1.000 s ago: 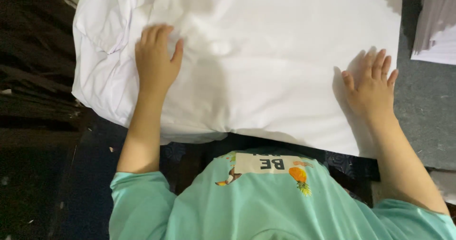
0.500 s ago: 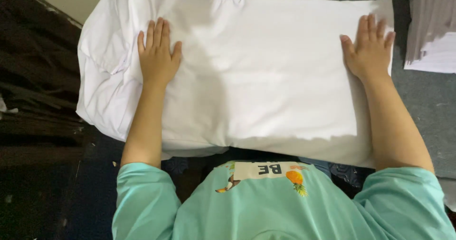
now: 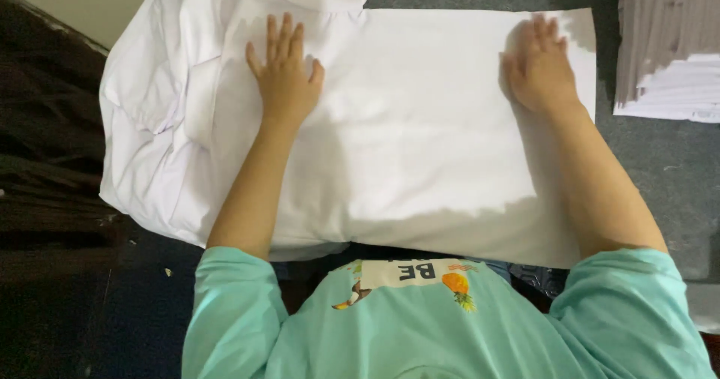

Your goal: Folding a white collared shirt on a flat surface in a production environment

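Grey surface point(image 3: 637, 169): carpet-like, dark grey, underlies everything; darker floor and dim planks to the left.

White cloth point(image 3: 420, 139): large folded garment or sheet, laid flat across the grey surface directly in front of the person. Right part smooth and rectangular; left part bunched in loose folds, with a further flap lying over the top edge.

Turquoise shirt point(image 3: 450, 334): worn by the person, short sleeves, a small printed patch with a fruit picture at the chest; fills the lower edge of the view.

Stack of white sheets point(image 3: 667, 86): flat pile at the upper right, on the grey surface, just beside the cloth's right edge and apart from it.

Left hand point(image 3: 283, 75): palm down, fingers spread and straight, pressed flat on the cloth near its upper left, beside the bunched folds. Grips nothing.

Right hand point(image 3: 541, 68): palm down, fingers extended, flat on the cloth's upper right corner; slightly blurred. Grips nothing.
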